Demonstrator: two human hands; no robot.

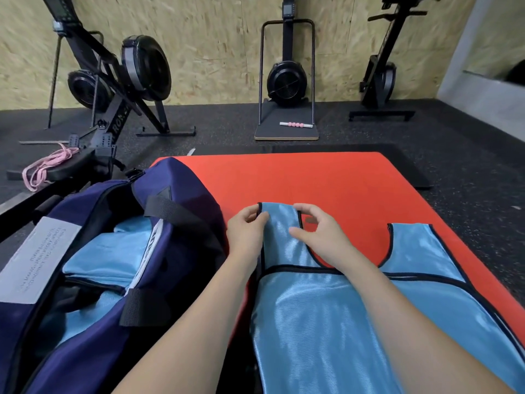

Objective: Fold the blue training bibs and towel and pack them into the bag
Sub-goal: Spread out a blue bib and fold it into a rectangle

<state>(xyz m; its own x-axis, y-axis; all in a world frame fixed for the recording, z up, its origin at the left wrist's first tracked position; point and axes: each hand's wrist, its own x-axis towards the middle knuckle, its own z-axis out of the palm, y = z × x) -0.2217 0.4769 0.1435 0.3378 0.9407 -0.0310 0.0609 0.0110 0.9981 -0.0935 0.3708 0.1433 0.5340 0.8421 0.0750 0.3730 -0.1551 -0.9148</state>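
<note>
A light blue training bib [318, 317] with black trim lies flat on the red mat [326, 180]. Both its shoulder straps point away from me. My left hand [245, 233] pinches the outer edge of the left strap near its top. My right hand [321, 231] pinches the same strap at its inner edge, by the neck opening. To the left stands the open navy bag [176, 200], touching the mat's left edge. Inside it lie folded light blue pieces [105, 260].
Black rowing and ski machines [287, 78] stand along the wooden wall beyond the mat. A pink cord [48, 166] lies on a rower seat at far left. A pink roller [295, 124] rests on a machine's base board. Dark rubber floor surrounds the mat.
</note>
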